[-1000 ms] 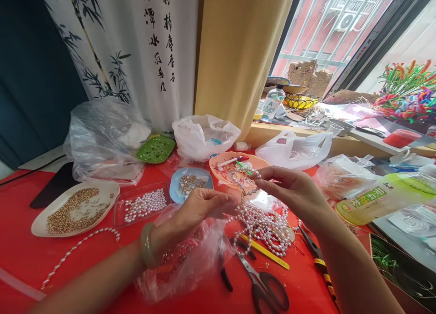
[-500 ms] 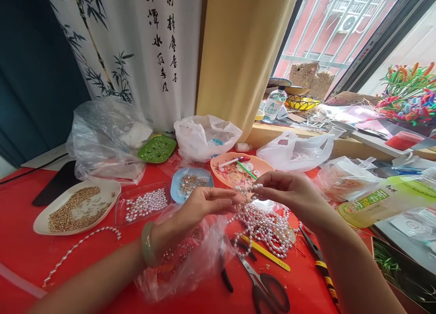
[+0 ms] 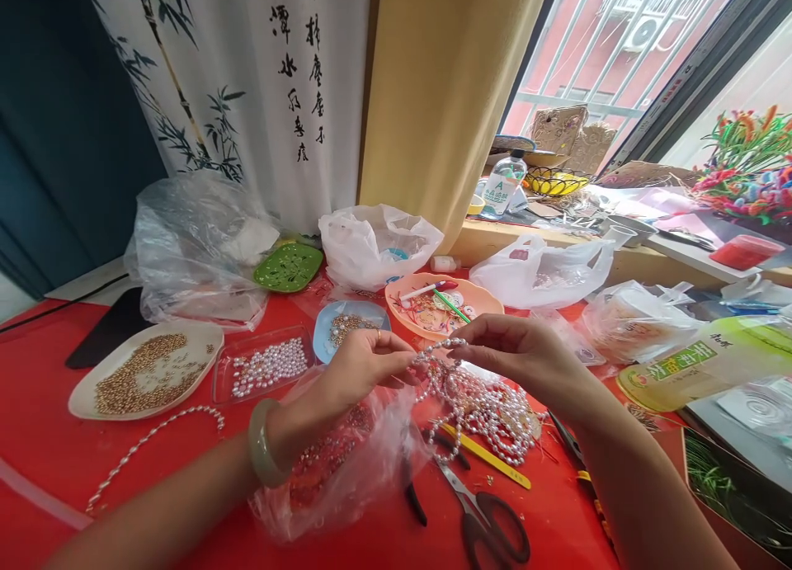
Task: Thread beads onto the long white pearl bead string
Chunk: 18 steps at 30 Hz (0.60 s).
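Observation:
Between my hands a short string of pearl beads (image 3: pixel 440 346) is stretched just above a tangled heap of bead strands (image 3: pixel 488 413). My right hand (image 3: pixel 516 349) pinches its right end between thumb and forefinger. At the other end, my left hand (image 3: pixel 374 362) has its thumb and fingers closed on the string; the fingertips partly hide the beads. Below lie yellow tweezers (image 3: pixel 488 456), scissors with dark handles (image 3: pixel 486 516) and black-handled pliers (image 3: pixel 412 487). A clear plastic bag of beads (image 3: pixel 340 471) rests under my left wrist.
Left on the red table (image 3: pixel 186 487) are a plate of gold beads (image 3: pixel 210 339), a clear tray of pearls (image 3: pixel 216 384) and a loose bead strand (image 3: pixel 139 446). Behind stand a blue dish (image 3: pixel 322 339), an orange plate (image 3: pixel 396 318) and plastic bags (image 3: pixel 346 240). A bottle (image 3: pixel 693 364) lies right.
My left hand has turned and its fingers, stretched out before, are now bent in on the bead string. My right hand has shifted slightly left. The view has tilted a little.

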Each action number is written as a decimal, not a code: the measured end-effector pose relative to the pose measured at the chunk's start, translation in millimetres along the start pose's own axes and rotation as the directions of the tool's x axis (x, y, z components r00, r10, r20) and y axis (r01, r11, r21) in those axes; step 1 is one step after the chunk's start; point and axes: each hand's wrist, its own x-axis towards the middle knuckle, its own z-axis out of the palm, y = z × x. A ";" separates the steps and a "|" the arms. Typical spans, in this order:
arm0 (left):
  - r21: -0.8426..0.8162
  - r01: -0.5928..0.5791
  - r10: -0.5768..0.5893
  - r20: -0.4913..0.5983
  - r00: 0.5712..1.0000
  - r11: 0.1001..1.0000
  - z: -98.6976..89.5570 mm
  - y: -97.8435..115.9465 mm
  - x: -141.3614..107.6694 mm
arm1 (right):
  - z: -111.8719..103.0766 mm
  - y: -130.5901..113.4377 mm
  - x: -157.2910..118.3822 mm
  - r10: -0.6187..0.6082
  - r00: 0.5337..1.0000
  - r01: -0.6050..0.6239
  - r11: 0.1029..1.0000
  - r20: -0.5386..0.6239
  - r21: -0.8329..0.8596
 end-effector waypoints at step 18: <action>-0.117 -0.067 0.060 -0.063 0.996 0.991 0.5 -1.7 2.4 | -5.0 1.0 -2.5 -0.209 0.978 0.208 0.971 -0.005 0.120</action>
